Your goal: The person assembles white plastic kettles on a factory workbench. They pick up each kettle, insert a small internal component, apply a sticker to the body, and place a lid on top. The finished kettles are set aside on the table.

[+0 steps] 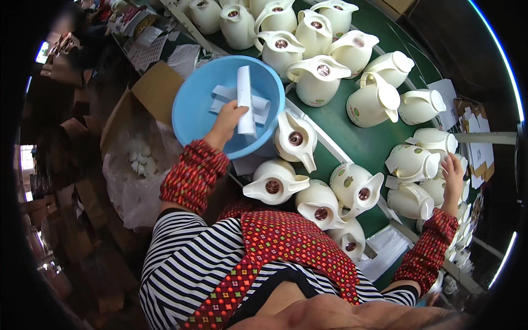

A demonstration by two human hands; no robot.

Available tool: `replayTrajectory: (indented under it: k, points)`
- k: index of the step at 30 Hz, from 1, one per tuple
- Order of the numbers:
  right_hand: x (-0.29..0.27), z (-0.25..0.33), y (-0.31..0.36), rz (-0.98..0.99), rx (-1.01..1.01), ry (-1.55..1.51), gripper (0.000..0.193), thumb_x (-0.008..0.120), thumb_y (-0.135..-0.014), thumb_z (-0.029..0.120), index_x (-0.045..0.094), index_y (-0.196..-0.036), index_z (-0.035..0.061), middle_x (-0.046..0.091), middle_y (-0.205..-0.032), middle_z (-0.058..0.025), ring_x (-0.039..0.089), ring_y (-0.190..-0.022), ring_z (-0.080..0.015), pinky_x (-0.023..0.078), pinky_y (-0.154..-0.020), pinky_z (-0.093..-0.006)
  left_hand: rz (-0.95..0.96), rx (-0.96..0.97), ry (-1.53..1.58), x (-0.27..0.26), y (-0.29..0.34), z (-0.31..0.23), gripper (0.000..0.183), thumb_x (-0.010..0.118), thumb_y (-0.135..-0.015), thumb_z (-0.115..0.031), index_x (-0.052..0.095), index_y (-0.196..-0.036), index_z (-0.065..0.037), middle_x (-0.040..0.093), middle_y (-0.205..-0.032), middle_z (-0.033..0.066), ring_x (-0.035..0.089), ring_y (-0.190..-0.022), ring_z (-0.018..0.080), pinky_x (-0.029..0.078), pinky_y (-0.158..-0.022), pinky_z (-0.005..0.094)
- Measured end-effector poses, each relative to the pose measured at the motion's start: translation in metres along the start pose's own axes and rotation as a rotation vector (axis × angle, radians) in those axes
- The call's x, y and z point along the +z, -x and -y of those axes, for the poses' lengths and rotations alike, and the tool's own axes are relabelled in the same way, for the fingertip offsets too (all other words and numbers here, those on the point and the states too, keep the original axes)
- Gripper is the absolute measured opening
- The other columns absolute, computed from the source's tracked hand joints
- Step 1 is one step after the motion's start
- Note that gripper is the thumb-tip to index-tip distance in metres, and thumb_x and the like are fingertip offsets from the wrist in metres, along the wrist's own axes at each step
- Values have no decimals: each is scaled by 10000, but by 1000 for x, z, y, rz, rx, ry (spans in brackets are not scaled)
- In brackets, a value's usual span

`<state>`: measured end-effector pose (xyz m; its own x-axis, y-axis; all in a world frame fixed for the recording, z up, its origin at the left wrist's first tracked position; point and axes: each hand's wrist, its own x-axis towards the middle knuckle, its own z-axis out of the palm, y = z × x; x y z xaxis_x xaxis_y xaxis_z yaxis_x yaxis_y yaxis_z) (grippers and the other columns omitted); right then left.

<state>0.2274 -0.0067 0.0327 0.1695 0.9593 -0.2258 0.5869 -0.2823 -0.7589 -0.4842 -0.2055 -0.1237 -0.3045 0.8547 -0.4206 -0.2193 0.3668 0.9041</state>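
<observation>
White paper sleeve [246, 93] stands out over the light-blue basin [183, 113], its left edge gripped by my left hand [223, 124]. Further white paper pieces [263, 111] lie in the basin beneath it, overlapping. Hands well apart. My right hand [453, 179] is at the right side of the green worktop [329, 125], fingers bent beside the lid of a cream jug [408, 163] lying among several others; whether the fingertips bear on it, I cannot tell. Nearer my body, a cluster of spouted jugs [273, 186] shows coppery open mouths; one stands just beside the basin's right rim. More jugs [314, 88] crowd the far part, some upright, some tilted. Left of the basin: an open cardboard box [158, 91] and a clear plastic bag [129, 201] containing small white pieces [144, 162].
</observation>
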Motion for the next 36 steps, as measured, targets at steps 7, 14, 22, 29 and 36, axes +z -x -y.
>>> replayTrajectory:
  k: [7,14,22,29,36]
  points:
    - [174,227,225,389,-836,151,739,864,-717,20,588,-1396,112,558,-1423,-151,534,-1317,-328,438,-1107,-431,602,-172,664,-5,112,-113,658,552,-845,-180,461,-1421,125,676,-1255,256,734,-1046,326,600,-938,432]
    - [236,272,259,804,-371,-525,889,827,-854,101,334,-1592,152,687,-1232,-184,650,-1187,-247,511,-1040,-434,980,-308,618,12,129,-151,650,687,-750,-119,551,-1321,161,699,-1173,289,750,-969,338,610,-905,447]
    - [193,269,283,508,-579,-264,765,666,-911,-44,327,-1573,132,748,-987,-191,725,-995,-252,572,-866,-414,676,614,-613,45,124,-183,795,816,-862,-378,465,-1464,6,524,-1478,180,490,-1388,286,362,-1165,444]
    - [166,292,312,393,-757,82,880,729,-840,-43,319,-1585,181,704,-860,-166,725,-829,-327,565,-763,-434,791,945,-359,143,154,-210,820,818,-875,-254,378,-1521,-5,547,-1421,245,495,-1385,349,393,-1144,448]
    - [162,221,320,-431,-711,86,998,822,-853,441,245,-1603,123,405,-1547,-259,408,-1427,-432,381,-1159,-528,703,423,397,162,164,-188,202,576,-1065,-147,609,-1193,6,715,-1061,81,690,-932,128,569,-836,284]
